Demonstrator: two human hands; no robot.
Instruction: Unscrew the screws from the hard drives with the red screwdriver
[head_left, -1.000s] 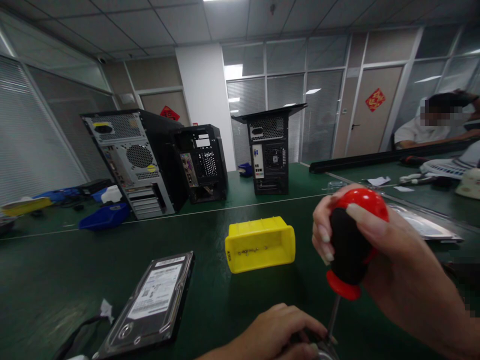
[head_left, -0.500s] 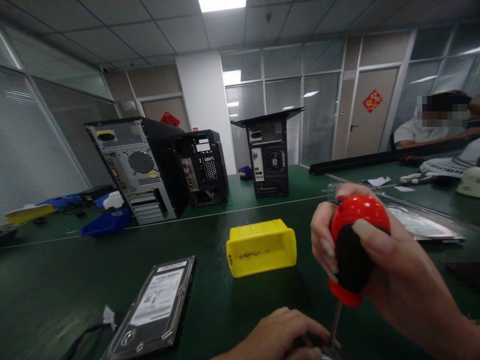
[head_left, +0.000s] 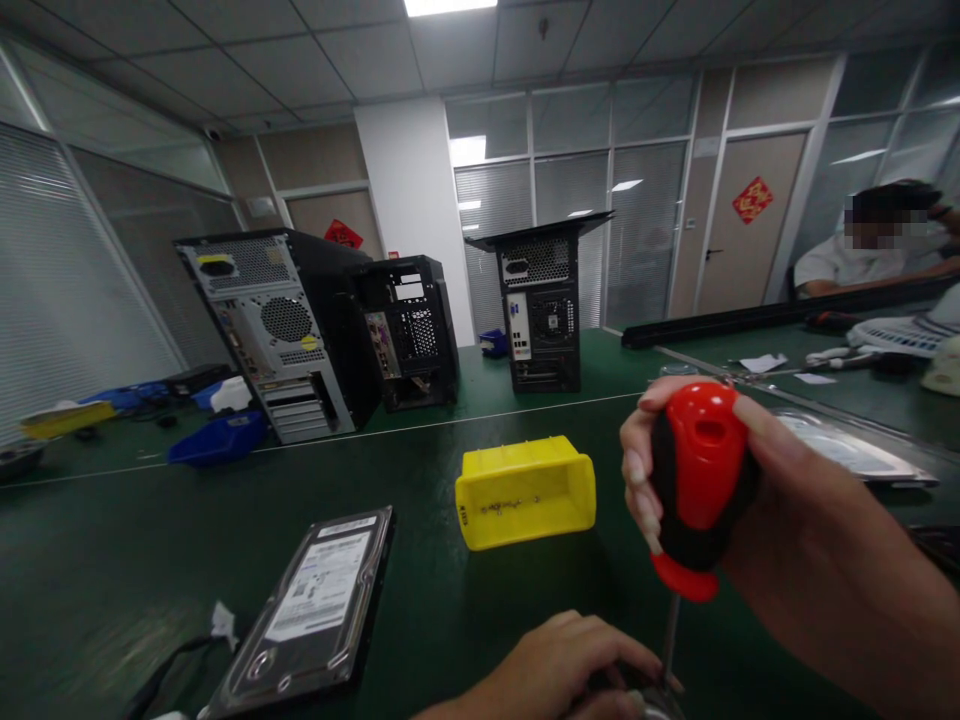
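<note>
Screwdriver: red-and-black stubby handle, upright, its thin metal shaft running straight down to the lower frame edge; stands right of the yellow bin, near it but apart.
Right hand: wrapped around the screwdriver handle from the right, fingertips on its left face, thumb over the top.
Left hand: at the bottom frame edge, below and slightly right of the yellow bin, palm down over a small dark part at the foot of the screwdriver shaft; the part is mostly cut off by the frame, so whether the fingers grip it or only press on it cannot be told.
Yellow bin: open plastic tray, lying on its side with the mouth facing the viewer; bare mat on every side of it.
Hard drive: label up, left of and nearer than the yellow bin, well apart; a dark cable trails from its lower left corner.
Green mat: covers the table; an open strip lies between hard drive and yellow bin, and a wider one behind the bin up to a white line.
Computer cases: three towers beyond the white line, behind the yellow bin, backs toward the viewer.
Blue bin: far left of the yellow bin, beside the largest tower.
Metal plate: flat, right of the screwdriver, partly hidden by the right hand.
Other person: seated far right behind the yellow bin, at the neighbouring table.
</note>
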